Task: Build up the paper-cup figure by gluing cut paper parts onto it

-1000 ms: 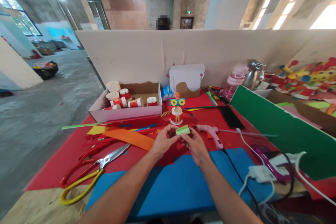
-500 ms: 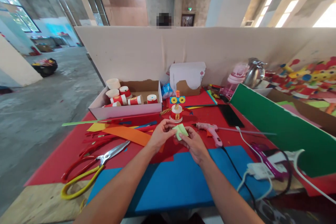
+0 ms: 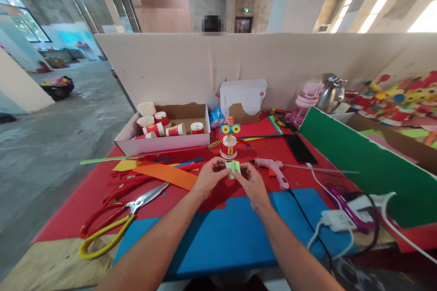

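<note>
Over the last second the green paper (image 3: 232, 169) has turned in the person's fingers: first a flattish tilted fold, it now stands more upright, with a curled opening showing at its top edge. Both hands have shifted only slightly with it. The paper is just on the near side of the paper-cup figure (image 3: 228, 148), raised in front of its base.

The left hand (image 3: 210, 177) has its thumb and fingertips closed in a light pinch on the paper's left side. The right hand (image 3: 251, 182) pinches the other side, thumb pressed on the near face; its fingers behind are partly hidden.

The figure stands upright, with a blue face plate (image 3: 230, 129) bearing two yellow rings. Left of the figure, as the person sees it, lies an orange strip (image 3: 164, 175); nearer the person on that side, large scissors (image 3: 139, 203) with red and yellow handles. Beyond the strip, left of the figure, a white box (image 3: 164, 146) holds red-and-white cups (image 3: 175, 130). To the figure's right lie a pink glue gun (image 3: 276, 172), its nozzle near the right hand, and farther right a dark phone (image 3: 300, 148).
</note>
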Demonstrator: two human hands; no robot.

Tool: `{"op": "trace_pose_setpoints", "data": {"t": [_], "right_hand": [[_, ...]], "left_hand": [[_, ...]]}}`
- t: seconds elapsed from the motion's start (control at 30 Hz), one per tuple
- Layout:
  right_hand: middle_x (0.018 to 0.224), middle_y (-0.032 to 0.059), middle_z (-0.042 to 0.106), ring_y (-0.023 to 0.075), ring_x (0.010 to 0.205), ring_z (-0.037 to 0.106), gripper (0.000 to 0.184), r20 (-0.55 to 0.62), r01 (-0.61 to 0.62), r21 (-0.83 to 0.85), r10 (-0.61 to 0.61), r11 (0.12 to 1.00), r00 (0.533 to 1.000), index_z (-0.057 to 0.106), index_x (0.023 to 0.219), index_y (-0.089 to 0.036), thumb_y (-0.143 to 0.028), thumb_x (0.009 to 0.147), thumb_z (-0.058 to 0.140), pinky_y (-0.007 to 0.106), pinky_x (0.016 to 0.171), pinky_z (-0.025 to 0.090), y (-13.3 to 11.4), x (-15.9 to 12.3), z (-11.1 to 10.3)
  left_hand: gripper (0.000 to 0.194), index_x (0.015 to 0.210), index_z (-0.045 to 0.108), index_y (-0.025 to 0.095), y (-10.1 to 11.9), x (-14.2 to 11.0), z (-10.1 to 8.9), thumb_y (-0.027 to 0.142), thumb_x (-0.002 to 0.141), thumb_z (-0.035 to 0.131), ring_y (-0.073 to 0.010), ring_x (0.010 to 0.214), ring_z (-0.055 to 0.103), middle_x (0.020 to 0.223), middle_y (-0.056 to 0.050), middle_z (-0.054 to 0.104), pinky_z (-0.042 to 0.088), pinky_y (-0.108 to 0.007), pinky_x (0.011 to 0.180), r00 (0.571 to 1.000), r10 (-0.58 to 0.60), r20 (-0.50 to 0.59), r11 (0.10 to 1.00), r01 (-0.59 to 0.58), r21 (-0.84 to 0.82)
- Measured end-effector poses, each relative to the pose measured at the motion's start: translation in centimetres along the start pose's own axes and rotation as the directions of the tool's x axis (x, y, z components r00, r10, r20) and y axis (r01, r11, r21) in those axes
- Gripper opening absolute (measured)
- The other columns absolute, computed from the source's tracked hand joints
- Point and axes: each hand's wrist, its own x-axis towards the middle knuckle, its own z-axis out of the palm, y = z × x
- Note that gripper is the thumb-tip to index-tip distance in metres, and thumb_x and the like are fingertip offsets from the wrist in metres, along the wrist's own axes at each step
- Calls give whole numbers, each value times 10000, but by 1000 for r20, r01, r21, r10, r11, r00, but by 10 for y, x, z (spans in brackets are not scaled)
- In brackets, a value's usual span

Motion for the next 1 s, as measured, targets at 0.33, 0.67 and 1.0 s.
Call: {"op": "trace_pose_setpoints", "data": {"t": [0.33, 0.67, 1.0], "right_hand": [[718, 15, 671, 190, 688, 588, 252, -26, 41, -41, -42, 998, 999, 641, 720, -231, -475, 683, 690, 311, 668, 487, -5, -2, 0], [595, -9, 640, 165, 547, 567, 330, -28, -36, -43, 35, 998, 999, 611, 652, -226, -525, 604, 741, 296, 545, 494, 1, 0, -1], [564, -5, 655, 155, 487, 590, 359, -69, -94, -6, 94, 996, 993, 616, 616, -201, -516, 555, 776, 292, 498, 529, -1, 0, -1]], "left_hand": [[328, 787, 561, 157, -1, -1, -2, 297, 577, 771, -103, 667, 548, 722, 14, 596, 440, -220, 627, 1000, 8, 12, 999, -9, 38], [264, 772, 541, 165, 4, -2, 1, 262, 612, 727, -94, 662, 520, 717, 26, 573, 429, -210, 617, 995, 94, 21, 964, -96, 248], [181, 775, 495, 192, 8, -9, 7, 234, 687, 648, -100, 648, 520, 709, 36, 577, 417, -214, 601, 971, 240, 19, 843, -218, 492]]}}
